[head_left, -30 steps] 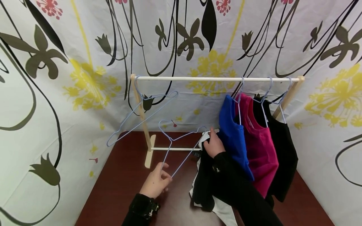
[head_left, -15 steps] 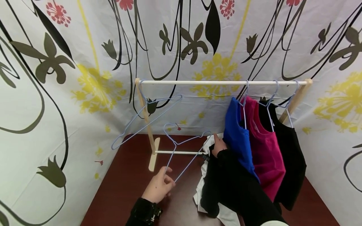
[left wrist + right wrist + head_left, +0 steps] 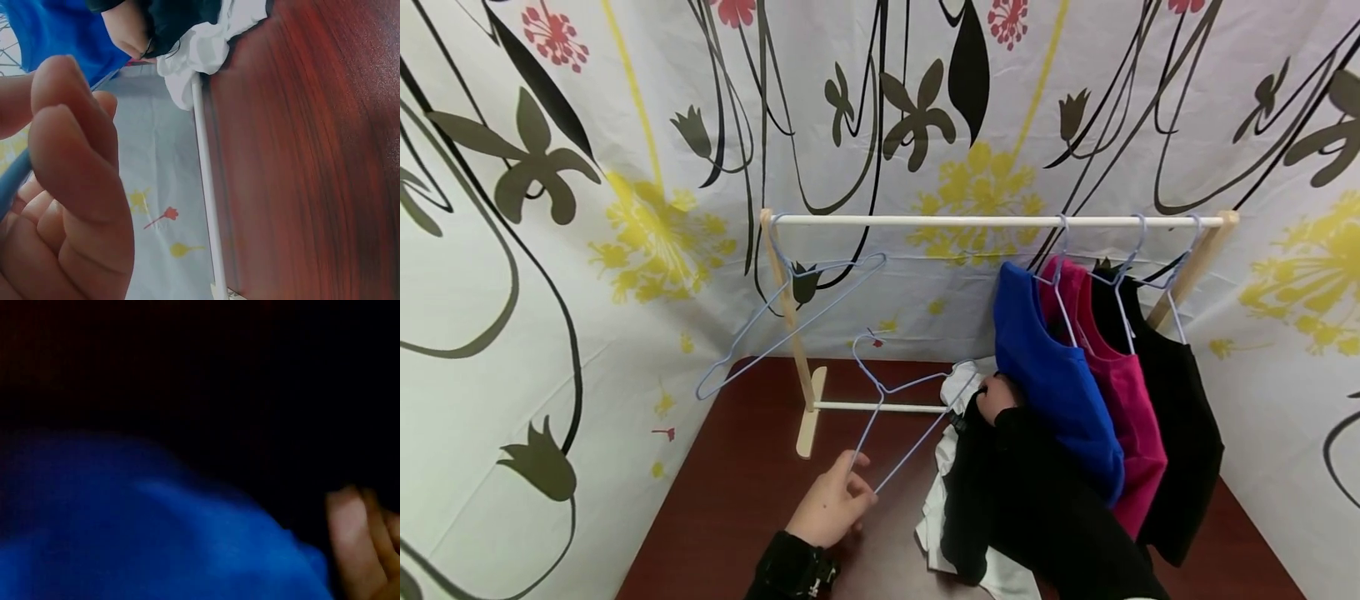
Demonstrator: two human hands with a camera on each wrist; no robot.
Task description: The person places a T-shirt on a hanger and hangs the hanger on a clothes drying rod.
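My left hand (image 3: 835, 504) pinches the lower corner of a light blue wire hanger (image 3: 901, 392) and holds it tilted above the dark wooden table (image 3: 745, 492). In the left wrist view my fingers (image 3: 69, 187) curl round its wire (image 3: 12, 181). My right hand (image 3: 996, 396) grips the top of a black and white garment (image 3: 962, 475) that hangs down to the table. The hanger's far arm reaches that garment's white edge (image 3: 200, 50). The right wrist view is dark, showing only blue cloth (image 3: 156, 537) and fingertips (image 3: 350, 537).
A small wooden rack (image 3: 985, 221) stands on the table. A blue shirt (image 3: 1052, 375), a magenta shirt (image 3: 1123, 400) and a black shirt (image 3: 1176, 425) hang at its right end. An empty hanger (image 3: 790, 308) hangs at its left end. Patterned curtains surround the table.
My left hand has carried the hanger to the right, up to the garment. My right hand has sunk a little and drawn in behind the garment's top.
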